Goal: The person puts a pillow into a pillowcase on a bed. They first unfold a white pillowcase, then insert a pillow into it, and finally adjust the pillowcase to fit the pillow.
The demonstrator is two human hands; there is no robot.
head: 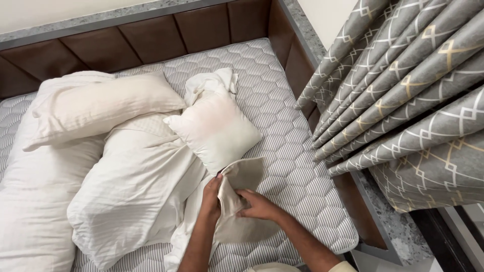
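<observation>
My left hand (212,199) and my right hand (257,205) both grip a beige pillowcase (241,177) near the mattress's front edge. The cloth stands bunched up between them, with one flap raised toward a small cream pillow (217,128). That pillow lies just beyond my hands and touches the raised flap. A crumpled white cloth (209,83) sits at its far end. More of the beige fabric trails down under my forearms.
A long cream pillow (101,108) and white bedding (126,191) cover the left of the quilted grey mattress (297,151). A brown padded headboard (151,35) runs along the back. Grey patterned curtains (403,100) hang at the right, above a stone ledge (388,221).
</observation>
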